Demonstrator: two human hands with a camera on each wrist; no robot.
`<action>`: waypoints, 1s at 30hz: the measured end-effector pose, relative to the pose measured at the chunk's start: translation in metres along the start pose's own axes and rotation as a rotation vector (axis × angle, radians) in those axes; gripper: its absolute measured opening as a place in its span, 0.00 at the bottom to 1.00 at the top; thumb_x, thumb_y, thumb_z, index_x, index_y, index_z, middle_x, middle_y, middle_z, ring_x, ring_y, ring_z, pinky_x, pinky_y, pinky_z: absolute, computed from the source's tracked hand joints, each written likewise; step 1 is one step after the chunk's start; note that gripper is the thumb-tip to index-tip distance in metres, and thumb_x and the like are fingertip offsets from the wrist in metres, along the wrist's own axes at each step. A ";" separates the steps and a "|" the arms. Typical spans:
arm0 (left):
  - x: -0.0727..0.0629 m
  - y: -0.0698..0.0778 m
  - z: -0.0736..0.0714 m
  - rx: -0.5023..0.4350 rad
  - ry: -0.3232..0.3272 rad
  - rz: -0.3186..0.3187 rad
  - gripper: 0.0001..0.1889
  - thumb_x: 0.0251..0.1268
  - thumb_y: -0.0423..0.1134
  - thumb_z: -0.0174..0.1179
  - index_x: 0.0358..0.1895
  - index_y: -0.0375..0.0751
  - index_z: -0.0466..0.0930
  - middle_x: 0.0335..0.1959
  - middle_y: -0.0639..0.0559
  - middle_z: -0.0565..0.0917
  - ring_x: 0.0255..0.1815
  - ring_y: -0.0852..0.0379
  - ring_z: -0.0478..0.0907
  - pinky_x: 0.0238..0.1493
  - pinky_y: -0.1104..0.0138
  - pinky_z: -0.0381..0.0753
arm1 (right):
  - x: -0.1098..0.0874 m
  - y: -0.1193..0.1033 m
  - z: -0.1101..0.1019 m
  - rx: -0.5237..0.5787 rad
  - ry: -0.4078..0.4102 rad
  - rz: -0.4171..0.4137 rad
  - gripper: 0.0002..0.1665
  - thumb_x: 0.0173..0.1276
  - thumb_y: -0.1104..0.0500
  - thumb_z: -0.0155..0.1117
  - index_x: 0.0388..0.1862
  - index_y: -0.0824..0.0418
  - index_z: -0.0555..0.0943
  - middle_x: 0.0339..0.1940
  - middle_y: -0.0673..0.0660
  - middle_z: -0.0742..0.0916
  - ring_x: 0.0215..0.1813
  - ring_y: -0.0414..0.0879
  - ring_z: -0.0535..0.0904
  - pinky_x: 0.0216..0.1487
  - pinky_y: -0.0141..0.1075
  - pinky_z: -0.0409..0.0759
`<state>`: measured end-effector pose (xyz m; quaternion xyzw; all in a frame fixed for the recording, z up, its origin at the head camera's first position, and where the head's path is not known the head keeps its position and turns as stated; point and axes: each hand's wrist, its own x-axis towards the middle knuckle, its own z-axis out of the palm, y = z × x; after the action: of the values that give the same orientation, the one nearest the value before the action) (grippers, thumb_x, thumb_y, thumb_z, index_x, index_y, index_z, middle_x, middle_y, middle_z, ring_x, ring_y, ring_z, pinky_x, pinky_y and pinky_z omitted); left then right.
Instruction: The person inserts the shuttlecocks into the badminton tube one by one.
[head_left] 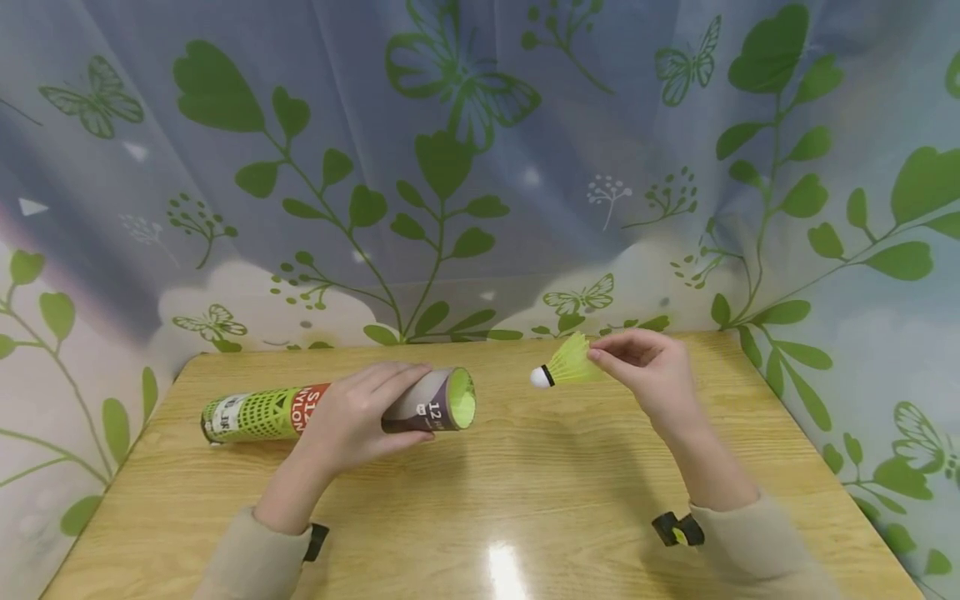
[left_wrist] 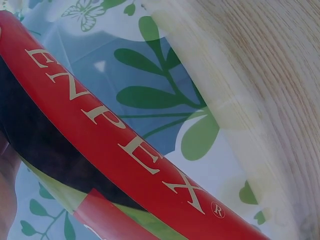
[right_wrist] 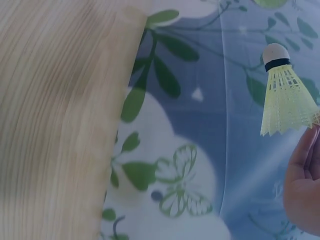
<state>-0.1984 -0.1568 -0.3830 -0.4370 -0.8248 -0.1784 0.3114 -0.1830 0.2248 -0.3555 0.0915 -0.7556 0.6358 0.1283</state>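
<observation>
My left hand (head_left: 365, 410) grips a printed shuttlecock tube (head_left: 262, 414) from above, holding it nearly level with its uncapped mouth facing right. In the left wrist view the tube (left_wrist: 100, 122) shows a red band with the word ENPEX beside black and green. My right hand (head_left: 654, 367) pinches a yellow shuttlecock (head_left: 567, 363) by the edge of its skirt. Its white cork points left, toward the tube's mouth, with a gap between them. The right wrist view has the shuttlecock (right_wrist: 287, 97) at the fingertips, its black band below the white cork.
A light wooden table (head_left: 480, 500) lies beneath both hands. Behind it and along the sides hangs a blue and white curtain (head_left: 465, 208) with green leaves and butterflies. Dark straps (head_left: 678, 529) show at the sleeve cuffs.
</observation>
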 end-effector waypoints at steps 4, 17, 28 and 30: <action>0.000 0.000 -0.001 0.000 -0.002 -0.004 0.44 0.38 0.52 0.87 0.63 0.37 0.84 0.53 0.42 0.91 0.52 0.44 0.90 0.52 0.52 0.93 | 0.001 -0.005 0.018 -0.015 -0.031 -0.022 0.04 0.68 0.71 0.73 0.41 0.70 0.89 0.35 0.38 0.91 0.40 0.34 0.87 0.44 0.25 0.89; 0.001 0.000 0.000 -0.004 -0.002 0.007 0.44 0.38 0.52 0.87 0.63 0.36 0.83 0.53 0.41 0.91 0.51 0.44 0.90 0.52 0.52 0.93 | 0.001 -0.016 0.065 0.013 -0.131 -0.043 0.07 0.66 0.71 0.75 0.41 0.73 0.89 0.39 0.60 0.93 0.38 0.36 0.88 0.44 0.29 0.90; 0.000 -0.001 0.000 -0.006 -0.011 0.003 0.43 0.40 0.53 0.86 0.64 0.37 0.83 0.54 0.41 0.90 0.52 0.43 0.90 0.53 0.51 0.93 | -0.004 -0.017 0.092 0.001 -0.171 -0.091 0.05 0.65 0.72 0.75 0.40 0.71 0.89 0.40 0.69 0.92 0.36 0.34 0.86 0.40 0.27 0.88; 0.000 -0.001 0.000 -0.010 -0.009 0.003 0.43 0.40 0.53 0.86 0.64 0.37 0.83 0.54 0.41 0.90 0.52 0.43 0.90 0.53 0.51 0.93 | -0.006 -0.017 0.096 -0.007 -0.166 -0.095 0.05 0.65 0.71 0.75 0.40 0.71 0.90 0.40 0.69 0.92 0.35 0.33 0.86 0.40 0.27 0.87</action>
<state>-0.1991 -0.1572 -0.3824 -0.4408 -0.8246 -0.1801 0.3055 -0.1793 0.1276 -0.3568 0.1790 -0.7605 0.6168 0.0956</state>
